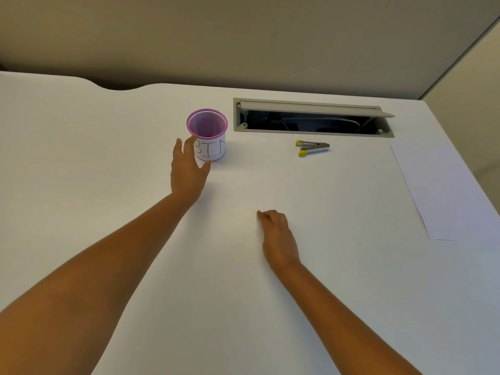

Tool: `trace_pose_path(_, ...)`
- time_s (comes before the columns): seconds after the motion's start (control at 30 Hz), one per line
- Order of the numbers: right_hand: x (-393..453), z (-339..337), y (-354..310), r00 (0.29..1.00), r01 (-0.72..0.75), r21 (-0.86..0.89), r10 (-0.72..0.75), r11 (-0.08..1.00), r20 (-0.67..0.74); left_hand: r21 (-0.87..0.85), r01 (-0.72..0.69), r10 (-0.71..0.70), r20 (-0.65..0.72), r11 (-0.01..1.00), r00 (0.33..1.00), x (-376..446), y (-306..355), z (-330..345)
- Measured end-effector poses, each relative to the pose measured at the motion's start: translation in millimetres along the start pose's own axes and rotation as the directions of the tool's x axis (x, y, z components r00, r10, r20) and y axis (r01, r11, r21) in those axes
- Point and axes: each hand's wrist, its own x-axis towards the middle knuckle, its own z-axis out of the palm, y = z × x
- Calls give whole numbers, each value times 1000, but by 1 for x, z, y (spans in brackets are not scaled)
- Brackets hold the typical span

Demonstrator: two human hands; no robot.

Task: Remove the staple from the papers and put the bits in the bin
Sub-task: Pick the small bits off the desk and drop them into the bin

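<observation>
A pink mesh cup labelled BIN (207,131) stands upright on the white desk. My left hand (188,169) reaches up to its near left side, fingers spread, thumb by its base, close to or just touching it. My right hand (276,234) rests on the desk in the middle with its fingertips pinched together; whatever may be between them is too small to see. A staple remover (311,148) with yellow tips lies right of the bin, apart from both hands. White papers (438,190) lie flat at the right edge.
An open cable tray slot (313,120) with a raised grey lid cuts into the desk behind the staple remover. A beige partition wall runs along the back. The desk's far left edge curves inward.
</observation>
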Motion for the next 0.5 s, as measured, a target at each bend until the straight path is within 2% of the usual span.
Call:
trace_pose_path(0.1, -13, 7, 1, 998, 65, -35, -65, 997, 18, 2, -24, 25, -54, 1000, 998, 8, 6, -3)
trace_pose_path(0.17, -19, 8, 5, 1000, 9, 77, -11, 997, 22, 6, -15, 15, -43, 1000, 999, 10, 11, -4)
trace_pose_path(0.27, -16, 1, 13, 990, -70, 225, 95, 972, -104, 30, -34, 34, -13, 999, 999, 12, 17, -7)
trace_pose_path(0.37, -14, -7, 19, 981, -132, 212, 158, 968, -113, -27, -76, 74, -64, 997, 995, 10, 21, -14)
trace_pose_path(0.5, -18, -2, 19, 992, -104, 143, 113, 984, -56, -55, -72, 67, -92, 996, 994, -3, 24, -25)
